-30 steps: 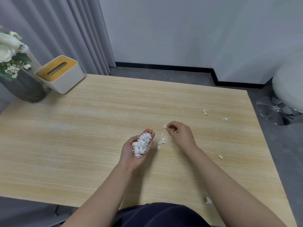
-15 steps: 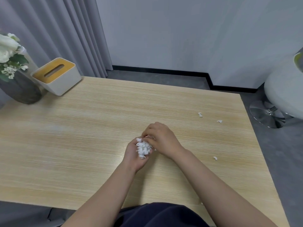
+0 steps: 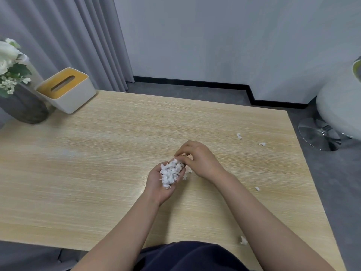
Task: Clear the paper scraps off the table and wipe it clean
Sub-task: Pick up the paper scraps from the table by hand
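My left hand (image 3: 162, 190) lies palm up over the middle of the wooden table (image 3: 88, 169), cupping a pile of white paper scraps (image 3: 171, 173). My right hand (image 3: 203, 163) is right beside it, its curled fingertips bunched at the far end of the pile and pinching a scrap there. A few small scraps (image 3: 188, 171) lie on the table just under the two hands. Single scraps lie further right (image 3: 239, 136), (image 3: 262, 144), (image 3: 257, 188), and one near the front edge (image 3: 243, 240).
A white tissue box with a yellow lid (image 3: 66, 90) and a dark vase of white flowers (image 3: 23, 106) stand at the table's far left corner. A white stool on a chrome base (image 3: 319, 133) is on the floor beyond the right edge.
My right hand picked a scrap off the table and carried it left to the pile in my left palm. My left fingers have curled up a little around the pile.
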`<state>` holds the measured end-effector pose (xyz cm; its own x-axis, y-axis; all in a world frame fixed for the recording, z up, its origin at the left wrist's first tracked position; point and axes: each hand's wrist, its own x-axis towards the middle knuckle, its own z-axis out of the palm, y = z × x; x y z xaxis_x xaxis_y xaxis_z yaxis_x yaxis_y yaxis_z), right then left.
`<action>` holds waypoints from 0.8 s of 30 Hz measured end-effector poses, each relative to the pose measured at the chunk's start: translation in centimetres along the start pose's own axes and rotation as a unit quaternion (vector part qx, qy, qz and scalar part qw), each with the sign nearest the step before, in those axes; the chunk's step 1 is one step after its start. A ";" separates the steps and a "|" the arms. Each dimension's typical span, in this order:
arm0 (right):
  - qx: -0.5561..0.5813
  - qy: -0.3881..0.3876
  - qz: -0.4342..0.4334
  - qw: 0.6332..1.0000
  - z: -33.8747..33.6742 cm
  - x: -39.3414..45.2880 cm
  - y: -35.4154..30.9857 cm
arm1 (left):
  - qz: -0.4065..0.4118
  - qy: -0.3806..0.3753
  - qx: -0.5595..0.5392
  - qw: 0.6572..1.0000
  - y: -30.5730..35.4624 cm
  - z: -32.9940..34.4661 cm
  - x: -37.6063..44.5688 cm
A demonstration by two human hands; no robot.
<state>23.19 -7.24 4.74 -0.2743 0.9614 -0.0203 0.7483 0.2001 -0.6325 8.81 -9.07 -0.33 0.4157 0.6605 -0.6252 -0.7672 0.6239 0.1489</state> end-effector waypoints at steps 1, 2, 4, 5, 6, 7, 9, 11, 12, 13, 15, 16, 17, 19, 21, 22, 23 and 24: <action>0.007 0.005 0.010 1.000 -0.3 0.0 0.3 | 0.001 -0.001 0.007 1.000 0.1 0.0 0.0; 0.012 0.011 0.021 1.000 -0.6 0.1 0.6 | -0.003 -0.002 0.011 1.000 0.2 -0.1 0.1; 0.017 0.027 0.046 0.998 -1.0 0.2 1.4 | -0.011 -0.003 0.008 1.000 0.4 -0.3 0.1; 0.017 0.033 0.060 0.998 -1.1 0.3 1.8 | -0.012 -0.002 0.004 1.000 0.5 -0.5 0.2; 0.014 0.037 0.076 0.996 -1.1 0.4 2.4 | -0.012 -0.001 0.003 1.000 0.6 -0.7 0.4; 0.008 0.038 0.094 0.995 -1.0 0.6 3.1 | -0.011 0.000 0.006 1.000 0.7 -0.8 0.3; -0.007 0.041 0.135 0.990 -0.6 1.0 4.6 | -0.004 0.002 0.015 1.000 0.9 -1.0 0.2; -0.018 0.045 0.175 0.983 0.0 1.5 6.0 | -0.003 0.002 0.014 1.000 1.1 -1.5 0.2; -0.018 0.043 0.194 0.980 0.4 1.6 6.7 | -0.003 0.004 0.010 1.000 1.2 -1.6 0.0; -0.014 0.037 0.211 0.977 0.9 1.8 7.3 | -0.007 0.006 0.002 1.000 1.4 -1.8 0.1; -0.005 0.014 0.241 0.970 2.0 2.1 8.1 | -0.010 0.012 -0.014 1.000 1.7 -2.5 0.2; -0.009 0.001 0.248 0.969 2.6 2.3 8.4 | -0.009 0.016 -0.019 1.000 1.7 -2.6 0.1; -0.017 -0.010 0.249 0.968 3.2 2.5 8.7 | -0.010 0.017 -0.020 1.000 1.9 -2.8 0.0; -0.028 -0.023 0.243 0.969 4.2 2.9 8.9 | -0.006 0.011 -0.011 1.000 2.0 -3.1 -0.1; -0.024 -0.029 0.234 0.972 4.9 3.2 9.0 | 0.002 -0.015 -0.008 1.000 2.4 -3.0 -0.8; -0.026 -0.034 0.229 0.973 5.2 3.3 9.0 | 0.011 -0.019 -0.010 1.000 2.6 -3.2 -0.8; -0.033 -0.040 0.224 0.973 5.5 3.3 9.1 | 0.012 -0.019 -0.014 1.000 2.8 -3.6 -0.7; -0.043 -0.047 0.220 0.973 5.7 3.4 9.2 | 0.011 -0.023 -0.016 1.000 3.0 -3.5 -0.8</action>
<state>25.68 -3.22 -5.52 0.0334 0.9370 -0.3477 0.8524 -0.2084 -0.4796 4.44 -9.22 -2.05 0.4193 0.6930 -0.5865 -0.7914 0.5956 0.1380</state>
